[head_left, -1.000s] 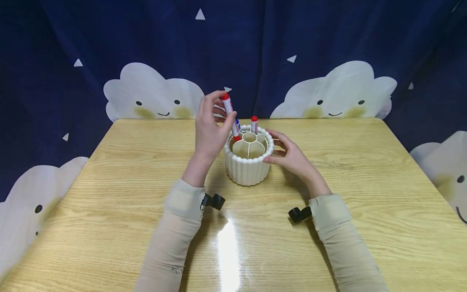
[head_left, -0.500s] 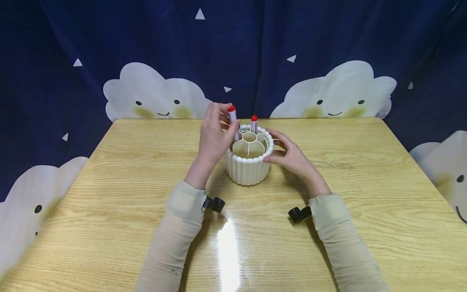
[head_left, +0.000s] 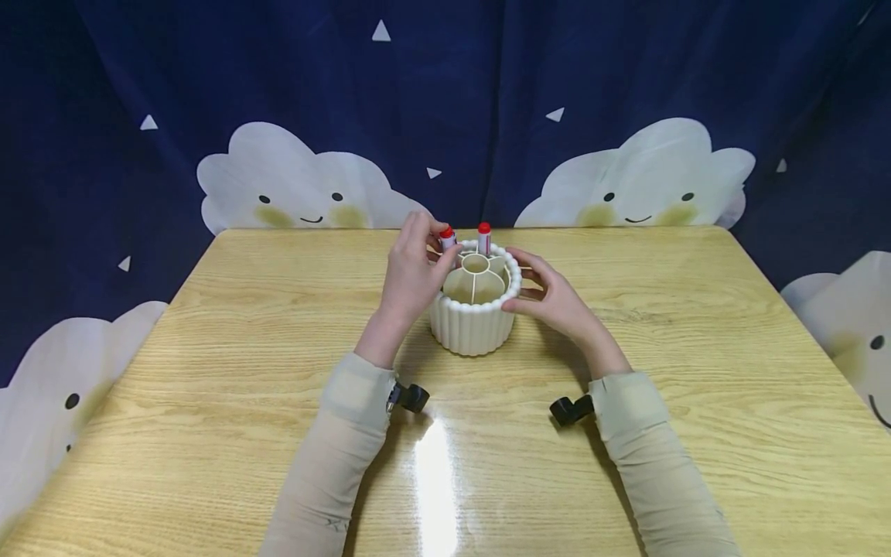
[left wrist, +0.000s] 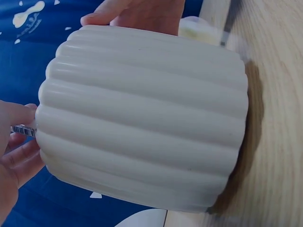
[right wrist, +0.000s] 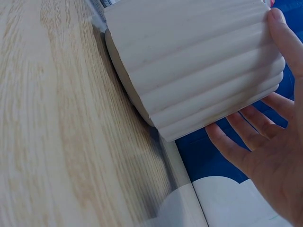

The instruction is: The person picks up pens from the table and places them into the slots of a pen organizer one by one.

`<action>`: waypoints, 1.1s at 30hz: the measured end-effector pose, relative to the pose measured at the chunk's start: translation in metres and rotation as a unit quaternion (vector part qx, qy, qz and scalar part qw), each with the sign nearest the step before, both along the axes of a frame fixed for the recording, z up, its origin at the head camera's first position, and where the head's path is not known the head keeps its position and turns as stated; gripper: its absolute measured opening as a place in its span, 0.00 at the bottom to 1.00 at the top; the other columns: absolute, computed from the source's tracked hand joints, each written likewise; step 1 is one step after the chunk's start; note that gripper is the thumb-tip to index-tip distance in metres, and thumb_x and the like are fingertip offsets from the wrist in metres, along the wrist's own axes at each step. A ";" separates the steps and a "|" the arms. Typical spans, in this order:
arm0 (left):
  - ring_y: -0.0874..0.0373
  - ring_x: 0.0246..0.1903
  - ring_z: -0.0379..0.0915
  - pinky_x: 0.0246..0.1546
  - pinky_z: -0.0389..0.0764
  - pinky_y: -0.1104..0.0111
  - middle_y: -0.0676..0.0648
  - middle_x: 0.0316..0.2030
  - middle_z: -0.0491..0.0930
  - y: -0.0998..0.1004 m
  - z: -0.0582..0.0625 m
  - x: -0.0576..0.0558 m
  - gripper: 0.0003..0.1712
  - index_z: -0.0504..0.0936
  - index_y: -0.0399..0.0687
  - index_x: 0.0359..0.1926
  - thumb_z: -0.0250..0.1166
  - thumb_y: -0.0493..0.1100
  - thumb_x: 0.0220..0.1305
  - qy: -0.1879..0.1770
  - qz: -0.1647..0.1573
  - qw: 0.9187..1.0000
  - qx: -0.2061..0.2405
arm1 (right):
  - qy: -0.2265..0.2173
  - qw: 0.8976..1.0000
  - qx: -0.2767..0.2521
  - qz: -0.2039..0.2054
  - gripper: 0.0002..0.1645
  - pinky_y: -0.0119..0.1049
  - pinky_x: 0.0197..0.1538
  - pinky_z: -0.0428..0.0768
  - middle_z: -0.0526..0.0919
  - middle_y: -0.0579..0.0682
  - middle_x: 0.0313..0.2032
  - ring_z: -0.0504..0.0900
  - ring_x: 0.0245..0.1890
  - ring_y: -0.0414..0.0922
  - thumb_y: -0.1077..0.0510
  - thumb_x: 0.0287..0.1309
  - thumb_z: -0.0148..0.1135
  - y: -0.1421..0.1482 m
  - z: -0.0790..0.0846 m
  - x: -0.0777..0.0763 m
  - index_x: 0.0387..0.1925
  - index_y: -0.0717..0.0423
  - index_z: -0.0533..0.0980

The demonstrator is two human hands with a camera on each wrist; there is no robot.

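In the head view, a cream fluted pen holder with a beaded rim and divided compartments stands upright on the table. My left hand pinches a red-capped white marker near its top, and the marker's lower part is down inside the holder's left compartment. A barcode strip on that marker shows between the fingers in the left wrist view. Another red-capped marker stands in a back compartment. My right hand holds the holder's right side, thumb towards the front and fingers behind, as the right wrist view confirms.
The wood-grain table extends to both sides and in front of the holder. Behind it hangs a dark blue curtain with clouds and triangles. Black wrist cameras sit at both cuffs.
My left hand has moved down and slightly right, lowering the marker into the holder. The blue marker tip seen behind it earlier is now hidden. My right hand and the holder stay in place.
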State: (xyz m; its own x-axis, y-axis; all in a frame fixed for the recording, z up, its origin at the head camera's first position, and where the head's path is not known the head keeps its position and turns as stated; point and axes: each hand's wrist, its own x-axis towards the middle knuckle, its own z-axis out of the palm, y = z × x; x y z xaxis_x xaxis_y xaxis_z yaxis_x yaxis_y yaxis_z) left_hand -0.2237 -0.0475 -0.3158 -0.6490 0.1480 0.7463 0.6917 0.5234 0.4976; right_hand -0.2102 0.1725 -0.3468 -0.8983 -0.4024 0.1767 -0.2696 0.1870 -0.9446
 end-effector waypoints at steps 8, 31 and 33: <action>0.58 0.29 0.73 0.27 0.77 0.77 0.45 0.33 0.70 0.001 -0.006 0.001 0.12 0.69 0.39 0.34 0.65 0.38 0.54 -0.039 0.007 0.999 -0.031 | -0.002 1.000 0.003 0.000 0.47 0.52 0.61 0.65 0.61 0.58 0.62 0.62 0.61 0.56 0.64 0.47 0.67 0.000 0.000 0.001 0.66 0.58 0.54; 0.58 0.30 0.72 0.31 0.77 0.74 0.46 0.32 0.72 -0.007 -0.006 0.001 0.06 0.76 0.40 0.37 0.57 0.38 0.61 -0.074 0.022 0.997 0.024 | 0.004 1.000 -0.006 0.001 0.47 0.48 0.60 0.67 0.62 0.52 0.61 0.63 0.60 0.52 0.60 0.45 0.69 0.006 -0.018 -0.012 0.66 0.48 0.57; 0.57 0.30 0.73 0.31 0.78 0.72 0.45 0.32 0.72 -0.012 -0.005 0.001 0.06 0.76 0.40 0.37 0.57 0.38 0.61 -0.074 0.023 0.997 0.028 | 0.005 1.000 -0.008 0.002 0.48 0.49 0.60 0.67 0.63 0.53 0.61 0.63 0.60 0.52 0.60 0.45 0.69 0.006 -0.018 -0.012 0.66 0.49 0.57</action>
